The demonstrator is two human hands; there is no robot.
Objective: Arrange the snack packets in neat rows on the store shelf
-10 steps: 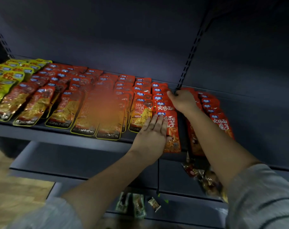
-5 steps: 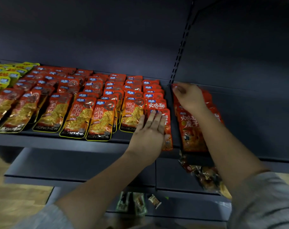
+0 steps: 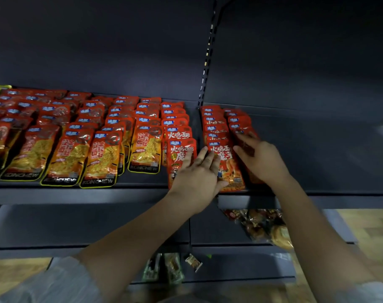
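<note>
Red snack packets (image 3: 226,159) lie in overlapped rows, shingled from the back wall toward the front edge of the store shelf (image 3: 76,192), each packet's top tucked under the one behind. Likely so the printed faces stay readable from the aisle.

Row in hand starts just right of the slotted upright (image 3: 204,84), its front packet reaching the shelf's front edge. Next row to its right is shorter and partly covered by the right hand.

Left hand (image 3: 199,173): flat, fingers straight and together, pressing across the seam between two front packets, the red one (image 3: 179,158) left of the upright and the one right of it. Grips nothing. Judged to be pinning the fronts so the rows cannot slide off the edge.

Right hand (image 3: 260,157): palm down, fingers extended on the right-hand row. Whether the thumb hooks a packet edge cannot be told; it reads as pressing, squaring the row's side.

Orange-and-yellow packets (image 3: 103,158) fill the shelf leftward in similar rows. A clear bag of mixed snacks (image 3: 262,226) hangs below the front edge; small packets (image 3: 173,267) lie on a lower shelf.

Against half a second ago: the right hand has come down from the back of the row to its front half, and the left has shifted rightward onto the seam. The right-hand rows look straighter.
</note>
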